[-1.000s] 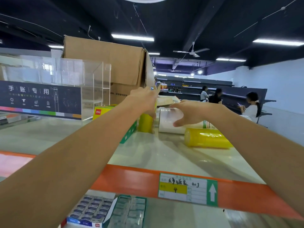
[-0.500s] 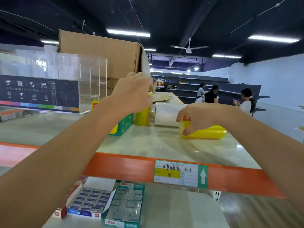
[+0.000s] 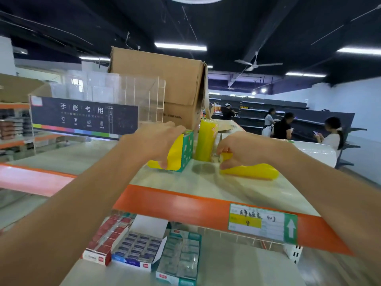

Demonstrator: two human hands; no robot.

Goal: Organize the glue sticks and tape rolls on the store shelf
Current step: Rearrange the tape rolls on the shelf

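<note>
On the top shelf (image 3: 99,159) my left hand (image 3: 158,141) grips a yellow and green box (image 3: 181,153) from above, fingers curled over its near face. My right hand (image 3: 241,149) holds the left end of a yellow pack of tape rolls (image 3: 253,172) lying on its side. Between the hands a second yellow pack (image 3: 206,141) stands upright. A white roll pack (image 3: 317,153) lies behind my right forearm, partly hidden.
A big cardboard box (image 3: 165,83) and a clear acrylic display stand (image 3: 84,114) fill the back left of the shelf. The lower shelf holds red, blue and green boxes (image 3: 142,248) of small items. Three people (image 3: 284,126) stand by dark shelving at the far right.
My left hand dropped from the cardboard box's edge onto the yellow and green box. The right hand stayed on the lying yellow pack, which has come nearer. The camera has moved in and looks down more.
</note>
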